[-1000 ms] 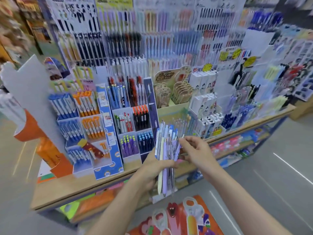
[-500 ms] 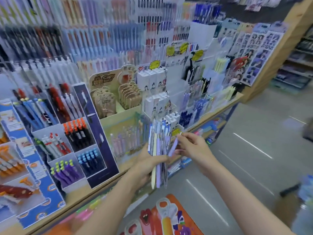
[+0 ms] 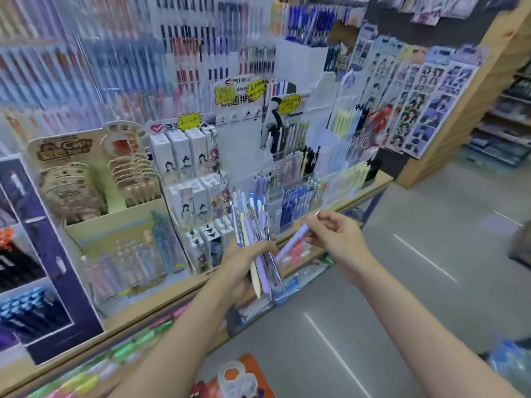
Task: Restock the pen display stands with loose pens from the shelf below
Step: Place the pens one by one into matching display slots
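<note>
My left hand (image 3: 244,262) grips an upright bundle of loose pens (image 3: 253,225), blue, purple, cream and clear ones, in front of the counter edge. Just right of it, my right hand (image 3: 334,235) pinches a single light purple pen (image 3: 291,242) by its upper end; the pen slants down-left, its lower tip close to the bundle. Behind the hands stand tiered clear pen display stands (image 3: 298,196) with blue, purple, black and pale yellow pens. The whole view is motion-blurred.
A wooden counter (image 3: 370,188) carries a tan cardboard display (image 3: 94,179), white boxed pens (image 3: 184,156) and a dark purple stand (image 3: 51,254). Hanging pen racks (image 3: 115,67) fill the wall behind. A lower shelf (image 3: 120,354) holds colourful packs. Grey floor (image 3: 431,254) lies right.
The view has swung right along the counter. My right hand has drawn the purple pen away from the bundle, up and to the right. My left hand keeps its hold.
</note>
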The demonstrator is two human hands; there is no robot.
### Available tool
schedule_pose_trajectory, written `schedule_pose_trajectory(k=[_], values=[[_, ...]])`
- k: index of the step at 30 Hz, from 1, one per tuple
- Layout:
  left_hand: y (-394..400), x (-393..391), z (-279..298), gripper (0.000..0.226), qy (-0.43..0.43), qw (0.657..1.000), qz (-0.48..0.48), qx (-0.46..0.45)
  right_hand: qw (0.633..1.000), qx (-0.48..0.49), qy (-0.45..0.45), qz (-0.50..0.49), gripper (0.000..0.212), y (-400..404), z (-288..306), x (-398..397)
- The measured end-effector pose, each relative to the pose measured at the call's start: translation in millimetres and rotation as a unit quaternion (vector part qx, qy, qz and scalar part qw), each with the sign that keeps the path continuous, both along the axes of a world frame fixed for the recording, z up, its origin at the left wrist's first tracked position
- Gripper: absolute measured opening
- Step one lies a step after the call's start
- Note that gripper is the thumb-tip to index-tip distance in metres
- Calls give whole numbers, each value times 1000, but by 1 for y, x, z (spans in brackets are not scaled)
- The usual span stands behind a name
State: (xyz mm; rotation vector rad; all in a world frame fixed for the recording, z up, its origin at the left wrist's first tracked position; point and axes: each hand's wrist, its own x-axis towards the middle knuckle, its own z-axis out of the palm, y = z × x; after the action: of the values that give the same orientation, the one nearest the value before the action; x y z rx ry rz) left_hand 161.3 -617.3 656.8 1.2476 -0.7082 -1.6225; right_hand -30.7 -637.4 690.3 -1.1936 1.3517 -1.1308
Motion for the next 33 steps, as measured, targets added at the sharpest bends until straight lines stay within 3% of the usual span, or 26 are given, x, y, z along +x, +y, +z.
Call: schedule_pose_trajectory(k=[2,4,8,11,14,20,25,33], values=[[-27,-10,2,87,10,1000,16,7,1000,1,-8,-31,17,-23,0,-13],[-56,-20,0,103,25,999,40,11,998,4,-32,-61,20,-47,0,-23],[-114,-33,-1,73,7,999,50,8,994,12,-38,-99,21,-105,7,-38],[-157,-28,2,76,-14,996,81,-20,993,-28,-7,-112,19,-161,30,-45],[-192,-13,4,78,-47,990,121,-48,992,-88,90,-26,15,-210,41,-40],[-215,13,-13,75,-62,977,199,-32,940,-149,271,146,5,-274,13,6],[-212,22,-27,75,-72,960,270,-3,907,-185,299,230,8,-305,-4,46],[-206,22,-35,57,-85,944,320,3,844,-201,389,311,4,-340,-40,76]])
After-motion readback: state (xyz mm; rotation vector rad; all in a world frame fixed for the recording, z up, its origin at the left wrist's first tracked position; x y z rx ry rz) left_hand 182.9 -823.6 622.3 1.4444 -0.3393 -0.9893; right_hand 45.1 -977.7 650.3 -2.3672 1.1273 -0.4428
